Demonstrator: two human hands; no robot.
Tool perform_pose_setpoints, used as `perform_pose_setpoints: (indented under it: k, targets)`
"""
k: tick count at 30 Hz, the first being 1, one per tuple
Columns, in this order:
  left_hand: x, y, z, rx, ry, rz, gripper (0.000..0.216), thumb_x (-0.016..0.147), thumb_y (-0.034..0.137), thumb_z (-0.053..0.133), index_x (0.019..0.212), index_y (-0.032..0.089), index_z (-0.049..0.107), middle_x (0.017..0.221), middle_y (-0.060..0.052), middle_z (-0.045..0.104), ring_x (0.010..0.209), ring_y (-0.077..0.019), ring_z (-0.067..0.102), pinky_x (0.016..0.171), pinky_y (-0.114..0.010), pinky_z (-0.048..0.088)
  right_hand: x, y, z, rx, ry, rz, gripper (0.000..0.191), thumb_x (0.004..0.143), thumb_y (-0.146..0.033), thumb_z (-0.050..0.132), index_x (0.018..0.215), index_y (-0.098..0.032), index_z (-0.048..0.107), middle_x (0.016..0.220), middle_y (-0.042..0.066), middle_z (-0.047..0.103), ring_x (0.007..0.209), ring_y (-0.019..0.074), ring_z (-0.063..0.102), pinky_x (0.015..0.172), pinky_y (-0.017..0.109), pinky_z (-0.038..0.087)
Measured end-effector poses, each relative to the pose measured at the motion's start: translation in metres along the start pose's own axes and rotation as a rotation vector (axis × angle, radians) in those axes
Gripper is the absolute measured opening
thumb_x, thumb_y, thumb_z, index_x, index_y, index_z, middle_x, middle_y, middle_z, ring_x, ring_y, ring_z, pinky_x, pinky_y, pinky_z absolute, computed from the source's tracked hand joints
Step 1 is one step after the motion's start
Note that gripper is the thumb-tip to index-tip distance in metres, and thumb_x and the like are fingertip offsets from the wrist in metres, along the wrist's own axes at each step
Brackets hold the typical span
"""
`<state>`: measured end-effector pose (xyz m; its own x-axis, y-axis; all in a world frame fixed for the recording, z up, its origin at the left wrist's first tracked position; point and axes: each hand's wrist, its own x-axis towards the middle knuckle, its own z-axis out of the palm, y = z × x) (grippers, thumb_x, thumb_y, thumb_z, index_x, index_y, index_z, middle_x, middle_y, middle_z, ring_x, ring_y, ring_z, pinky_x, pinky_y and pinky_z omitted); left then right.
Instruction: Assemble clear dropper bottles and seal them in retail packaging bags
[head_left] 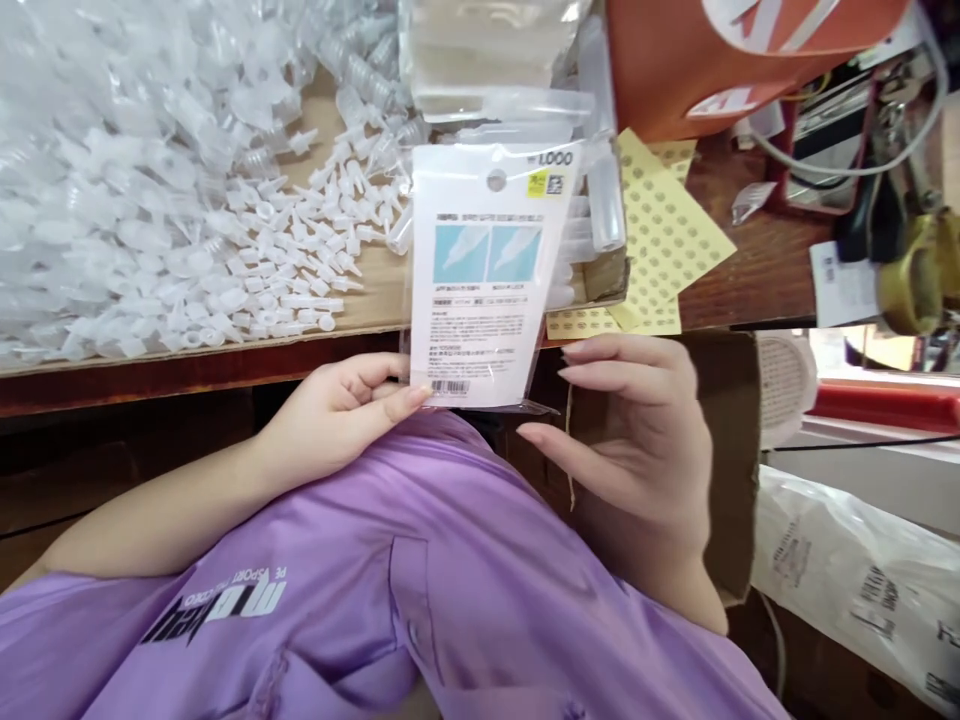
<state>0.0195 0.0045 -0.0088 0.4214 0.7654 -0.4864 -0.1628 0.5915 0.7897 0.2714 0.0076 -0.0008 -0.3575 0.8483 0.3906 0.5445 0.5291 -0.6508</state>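
Note:
Between the thumb and fingers of my left hand is a clear plastic packet with a white printed card in it, pinched at its lower left corner. The card faces me upright, with a round hole near the top, a yellow label, two blue pictures, small print and a barcode. To the right of the packet is my right hand, its thumb and fingers apart and nothing between them. A large heap of small translucent plastic nozzle tips lies beyond my left hand.
Larger clear plastic pieces pile up at the far left. Clear bags lie behind the packet. Yellow sticker sheets, an orange box and scissors are on the right. Below the table edge stands a cardboard box beside a white plastic bag.

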Motion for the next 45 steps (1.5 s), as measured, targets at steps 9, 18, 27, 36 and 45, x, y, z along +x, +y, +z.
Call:
perform_pose_setpoints:
  k: [9, 18, 27, 36, 45]
  targets:
    - [0.001, 0.001, 0.010, -0.055, -0.024, -0.057, 0.038, 0.082, 0.019, 0.076, 0.118, 0.018, 0.064, 0.112, -0.007, 0.077, 0.104, -0.0184, 0.073, 0.100, -0.029, 0.054, -0.023, 0.015, 0.039, 0.455, 0.083, 0.200, 0.010, 0.085, -0.016, 0.066, 0.091, -0.023, 0.064, 0.086, 0.000, 0.065, 0.079, 0.0122, 0.065, 0.069, 0.026, 0.055]
    - [0.006, 0.018, 0.012, 0.205, -0.004, -0.173, 0.024, 0.074, 0.027, 0.082, 0.095, 0.018, 0.075, 0.102, -0.006, 0.080, 0.103, -0.0240, 0.073, 0.100, -0.035, 0.056, -0.023, 0.017, 0.031, 0.549, 0.080, 0.323, 0.003, 0.085, -0.019, 0.068, 0.085, -0.022, 0.070, 0.078, 0.001, 0.071, 0.071, 0.0129, 0.067, 0.065, 0.026, 0.056]
    - [0.004, 0.016, 0.008, 0.313, -0.059, -0.154, 0.023, 0.084, 0.032, 0.073, 0.102, 0.018, 0.077, 0.108, -0.007, 0.078, 0.099, -0.0196, 0.074, 0.095, -0.029, 0.057, -0.016, 0.011, 0.028, 0.598, 0.092, 0.377, 0.012, 0.086, -0.010, 0.064, 0.086, -0.022, 0.067, 0.080, -0.001, 0.068, 0.071, 0.0105, 0.065, 0.065, 0.023, 0.054]
    - [0.001, 0.019, 0.012, 0.492, 0.017, -0.058, 0.027, 0.092, 0.041, 0.060, 0.091, 0.019, 0.076, 0.099, -0.003, 0.078, 0.097, -0.0190, 0.071, 0.099, -0.028, 0.051, -0.017, 0.008, 0.034, 0.615, 0.154, 0.457, 0.010, 0.085, -0.016, 0.068, 0.076, -0.020, 0.065, 0.071, -0.003, 0.065, 0.063, 0.0088, 0.060, 0.059, 0.021, 0.050]
    - [-0.002, 0.013, 0.008, 0.646, 0.066, -0.027, 0.043, 0.096, 0.048, 0.048, 0.071, 0.017, 0.066, 0.072, -0.001, 0.071, 0.071, -0.0156, 0.065, 0.072, -0.024, 0.054, -0.015, 0.002, 0.039, 0.647, 0.182, 0.699, 0.021, 0.085, -0.031, 0.069, 0.067, -0.020, 0.063, 0.062, -0.002, 0.062, 0.059, 0.0100, 0.056, 0.057, 0.024, 0.047]
